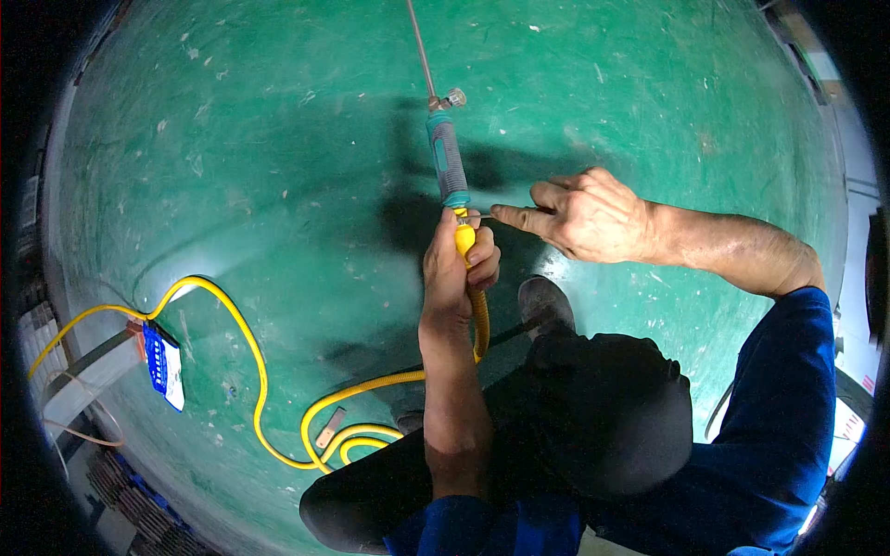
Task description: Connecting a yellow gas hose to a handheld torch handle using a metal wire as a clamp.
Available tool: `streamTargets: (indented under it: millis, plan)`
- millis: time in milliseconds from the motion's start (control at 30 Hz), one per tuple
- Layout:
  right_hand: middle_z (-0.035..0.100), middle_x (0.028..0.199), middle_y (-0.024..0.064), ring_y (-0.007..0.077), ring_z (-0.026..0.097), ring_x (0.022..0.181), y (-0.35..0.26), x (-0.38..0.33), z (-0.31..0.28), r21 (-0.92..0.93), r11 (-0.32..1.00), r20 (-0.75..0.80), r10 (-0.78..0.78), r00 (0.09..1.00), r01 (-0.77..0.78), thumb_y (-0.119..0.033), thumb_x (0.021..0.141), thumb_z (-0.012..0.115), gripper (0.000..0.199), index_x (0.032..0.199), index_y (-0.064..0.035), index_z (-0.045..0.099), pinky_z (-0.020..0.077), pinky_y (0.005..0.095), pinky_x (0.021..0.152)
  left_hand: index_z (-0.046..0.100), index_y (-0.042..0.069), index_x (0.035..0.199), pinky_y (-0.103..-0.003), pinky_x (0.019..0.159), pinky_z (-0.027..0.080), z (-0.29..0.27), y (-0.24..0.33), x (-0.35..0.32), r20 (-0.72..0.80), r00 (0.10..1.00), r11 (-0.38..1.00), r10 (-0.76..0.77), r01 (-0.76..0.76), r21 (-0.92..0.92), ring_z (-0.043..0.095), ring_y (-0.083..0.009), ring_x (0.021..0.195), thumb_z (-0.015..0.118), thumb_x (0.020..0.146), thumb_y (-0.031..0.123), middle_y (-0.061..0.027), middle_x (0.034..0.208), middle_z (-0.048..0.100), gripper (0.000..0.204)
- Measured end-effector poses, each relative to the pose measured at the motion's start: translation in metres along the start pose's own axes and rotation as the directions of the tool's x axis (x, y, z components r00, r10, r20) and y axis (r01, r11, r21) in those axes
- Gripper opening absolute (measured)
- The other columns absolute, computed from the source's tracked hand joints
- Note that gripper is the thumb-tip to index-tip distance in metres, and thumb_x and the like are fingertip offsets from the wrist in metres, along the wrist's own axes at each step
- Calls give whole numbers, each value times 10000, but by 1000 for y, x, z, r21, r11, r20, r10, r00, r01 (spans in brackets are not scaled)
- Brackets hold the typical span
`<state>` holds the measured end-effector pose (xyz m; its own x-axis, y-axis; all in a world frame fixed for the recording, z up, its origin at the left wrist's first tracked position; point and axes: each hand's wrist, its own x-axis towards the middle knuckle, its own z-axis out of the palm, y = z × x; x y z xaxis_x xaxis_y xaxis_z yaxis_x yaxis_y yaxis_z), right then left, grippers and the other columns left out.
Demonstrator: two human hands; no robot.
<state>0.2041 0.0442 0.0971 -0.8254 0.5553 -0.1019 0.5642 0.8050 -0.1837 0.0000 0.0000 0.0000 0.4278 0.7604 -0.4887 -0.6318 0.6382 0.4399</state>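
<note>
Head view: left hand [456,269] clamped on yellow hose [250,357] below wand [447,157], steadying it; right hand [579,218] pinches thin pin [486,217] at joint.

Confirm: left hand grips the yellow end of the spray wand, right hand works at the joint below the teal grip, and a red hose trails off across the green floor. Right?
Not quite. The hose is yellow, not red, as the head view shows. The rest holds: the left hand grips the yellow end of the spray wand, the right hand works at the joint below the teal grip, and the hose trails across the green floor.
</note>
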Motion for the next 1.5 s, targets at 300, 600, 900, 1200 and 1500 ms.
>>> streamTargets:
  millis: [300, 600, 900, 1200, 1500]
  plan:
    - [518, 737, 50, 178, 590, 646, -2, 5, 0, -188, 976, -35, -120, 992, 111, -195, 813, 543, 543, 1347, -98, 565, 512, 308, 518, 508, 143, 1000, -245, 365, 208, 1, 4, -1, -33, 999, 1000, 14, -13, 22, 256, -62, 389, 331, 1039, 478, 52, 570, 321, 380]
    - [509, 691, 39, 179, 578, 599, 5, 12, 2, -179, 968, 13, -179, 984, 179, -193, 798, 567, 507, 1283, -50, 599, 500, 307, 490, 463, 150, 977, -253, 361, 217, -6, 0, 2, -92, 995, 991, -29, 41, 126, 272, -74, 385, 340, 1028, 505, 37, 559, 331, 380]
    - [547, 686, 55, 194, 601, 568, 3, 20, 7, -229, 929, 46, -288, 956, 291, -178, 795, 571, 487, 1247, -3, 614, 493, 344, 459, 445, 134, 908, -270, 367, 249, -14, -10, 9, -188, 982, 952, 6, 52, 303, 331, -99, 386, 315, 1015, 528, 31, 552, 378, 429]
    - [659, 745, 134, 300, 660, 608, 18, 34, 11, 116, 993, 238, -35, 971, 7, -151, 838, 578, 409, 1228, -44, 638, 528, 413, 526, 455, 137, 878, -268, 364, 266, -12, -16, 13, -290, 954, 924, 74, 44, 381, 362, -102, 392, 317, 1012, 527, 26, 552, 389, 435]
    - [683, 834, 185, 359, 680, 797, 12, 36, 38, 485, 832, 271, 148, 951, -268, -136, 864, 577, 239, 1055, -52, 694, 553, 464, 664, 477, 131, 920, -256, 416, 315, -34, -33, 21, -250, 964, 951, 88, -7, 309, 417, -109, 442, 338, 1018, 467, 16, 592, 430, 377]
